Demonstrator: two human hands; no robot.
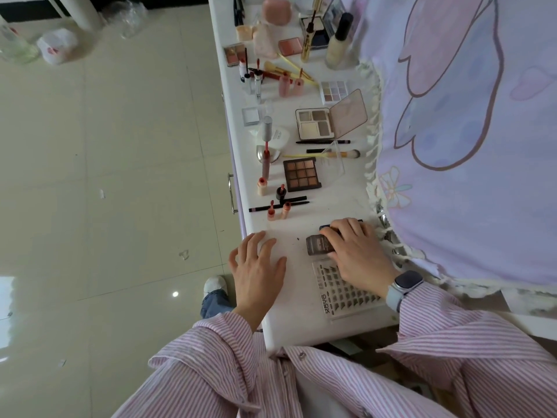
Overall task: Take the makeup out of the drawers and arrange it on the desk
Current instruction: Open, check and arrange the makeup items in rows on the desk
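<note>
White desk (301, 312): right hand (358, 251) grips brown compact (318, 245) lying crosswise; left hand (259, 267) rests spread, empty

Glossy cream floor tiles (120, 182) with thin grout lines fill the left half; a bright ceiling-light reflection (175, 294) shows near the bottom left. A white bench (289, 315) with a lilac front edge and a metal drawer handle (231, 193) runs up the middle. A lilac cartoon-print cloth (470, 152) with cream fringe hangs at right. Crumpled plastic bags (57, 46) lie on the floor at top left.
</note>
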